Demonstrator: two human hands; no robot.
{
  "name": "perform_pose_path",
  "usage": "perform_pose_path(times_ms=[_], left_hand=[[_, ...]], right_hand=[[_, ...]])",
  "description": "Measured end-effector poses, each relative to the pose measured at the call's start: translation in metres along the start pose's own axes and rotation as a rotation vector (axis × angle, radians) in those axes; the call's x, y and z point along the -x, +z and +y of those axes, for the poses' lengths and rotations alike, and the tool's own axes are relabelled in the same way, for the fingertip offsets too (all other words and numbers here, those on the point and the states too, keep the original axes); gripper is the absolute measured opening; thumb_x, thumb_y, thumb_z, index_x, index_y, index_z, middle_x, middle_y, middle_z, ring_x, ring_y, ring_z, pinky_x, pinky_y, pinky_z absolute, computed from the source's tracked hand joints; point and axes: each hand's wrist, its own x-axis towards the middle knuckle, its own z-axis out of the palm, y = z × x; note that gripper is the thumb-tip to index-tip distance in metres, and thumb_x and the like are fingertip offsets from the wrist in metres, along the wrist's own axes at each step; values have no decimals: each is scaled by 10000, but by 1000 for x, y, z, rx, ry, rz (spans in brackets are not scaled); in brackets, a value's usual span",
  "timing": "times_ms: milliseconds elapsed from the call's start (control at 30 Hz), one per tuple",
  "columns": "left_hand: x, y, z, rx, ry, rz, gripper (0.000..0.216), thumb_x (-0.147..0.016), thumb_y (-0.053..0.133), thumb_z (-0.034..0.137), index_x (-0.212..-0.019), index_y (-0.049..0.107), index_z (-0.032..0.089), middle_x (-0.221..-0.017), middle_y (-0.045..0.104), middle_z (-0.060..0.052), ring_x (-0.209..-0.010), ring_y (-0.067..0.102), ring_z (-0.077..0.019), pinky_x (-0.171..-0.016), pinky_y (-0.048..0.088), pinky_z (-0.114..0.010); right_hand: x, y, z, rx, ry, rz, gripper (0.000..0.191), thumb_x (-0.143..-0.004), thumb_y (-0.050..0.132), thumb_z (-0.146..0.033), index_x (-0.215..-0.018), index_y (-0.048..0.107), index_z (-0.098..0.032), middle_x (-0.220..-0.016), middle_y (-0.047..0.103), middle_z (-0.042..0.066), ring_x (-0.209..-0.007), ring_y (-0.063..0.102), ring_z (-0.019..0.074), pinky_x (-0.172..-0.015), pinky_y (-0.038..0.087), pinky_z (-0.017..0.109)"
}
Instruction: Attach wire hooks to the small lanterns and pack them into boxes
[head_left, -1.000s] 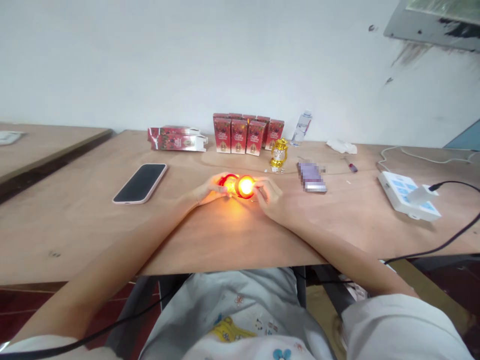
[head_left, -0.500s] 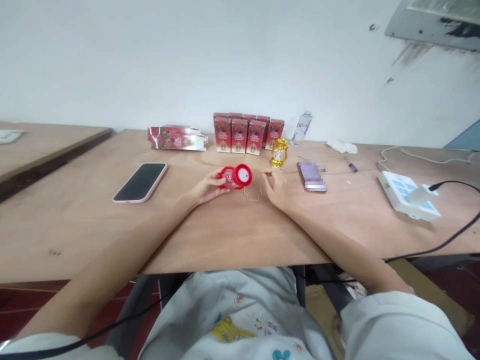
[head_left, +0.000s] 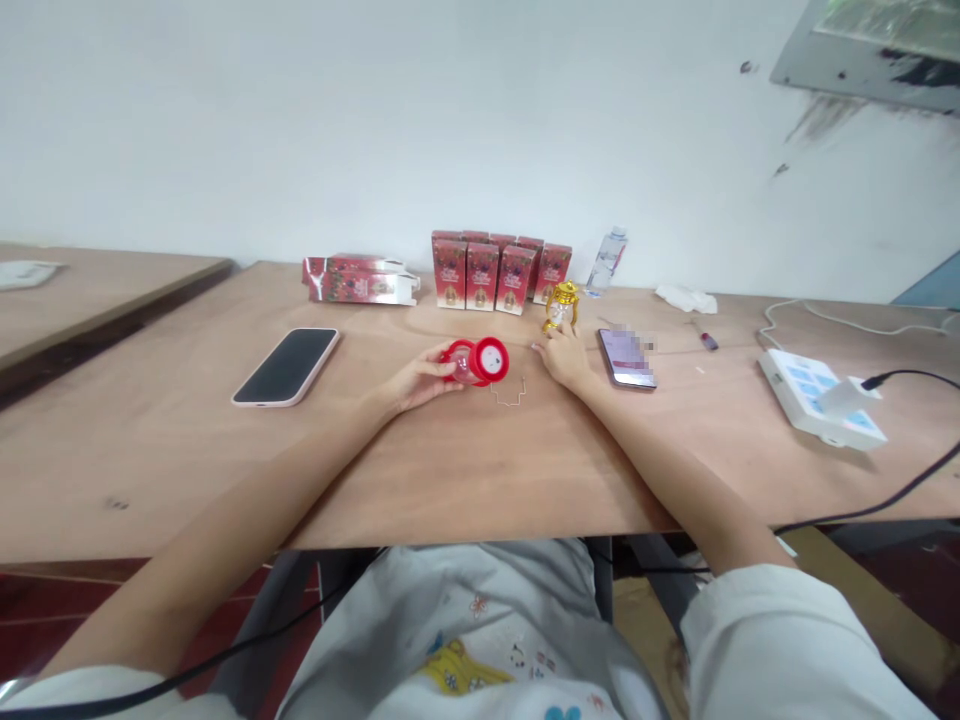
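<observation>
My left hand [head_left: 426,380] is closed around a small red toy lantern [head_left: 463,362]. The lantern lies tilted, its round base with a white disc facing right and toward me. Just in front of the gold lantern [head_left: 561,308], which stands upright, my right hand [head_left: 566,357] rests low over the table. Its thumb points left, apart from the other fingers, and the fingertips reach toward the gold lantern's foot. They cover the spot where tiny bits lay. A thin bent wire [head_left: 510,403] lies on the wood between my hands.
Several red printed boxes [head_left: 481,277] stand at the back, with flattened or opened boxes [head_left: 360,282] to their left. A dark-screened phone [head_left: 287,367], another phone [head_left: 627,358], a clear bottle [head_left: 606,262], tissue [head_left: 686,298], a screwdriver [head_left: 707,340] and a white power strip [head_left: 821,400] surround the work area.
My right hand has moved slightly right and forward to the gold lantern's foot, over the tiny bits. My left hand still holds the red lantern in nearly the same pose.
</observation>
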Motion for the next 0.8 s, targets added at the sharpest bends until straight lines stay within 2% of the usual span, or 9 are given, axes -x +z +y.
perform_pose_path(times_ms=[300, 533, 633, 800], left_hand=[[-1, 0, 0, 14, 5, -22, 420, -639, 725, 116, -1042, 622, 176, -928, 684, -38, -781, 675, -158, -657, 540, -221], [-1, -2, -2, -2, 19, -26, 380, -655, 715, 112, -1017, 623, 180, -922, 679, -33, -798, 661, -151, -685, 535, -228], [-1, -2, -2, 1, 16, -23, 376, -644, 722, 109, -1001, 628, 180, -925, 679, -31, -795, 663, -148, -685, 540, -226], [-2, -3, -2, 5, 12, -16, 383, -622, 740, 108, -983, 631, 174, -916, 682, -31, -786, 670, -152, -681, 555, -225]], right_hand=[[-1, -8, 1, 48, -146, -16, 298, -934, 481, -240, -1012, 707, -62, -1033, 676, 187, -1089, 486, 299, -894, 326, 415], [-1, -7, -1, -51, -9, -11, 372, -935, 475, -368, -938, 736, -103, -995, 697, 170, -1048, 508, 303, -870, 332, 418], [-2, -5, 2, -88, 60, -14, 354, -927, 485, -378, -930, 733, -124, -1031, 696, 152, -1048, 511, 307, -868, 335, 417], [-2, -6, 1, -94, 87, -21, 333, -917, 501, -373, -929, 727, -129, -1031, 696, 162, -1071, 507, 315, -884, 325, 430]])
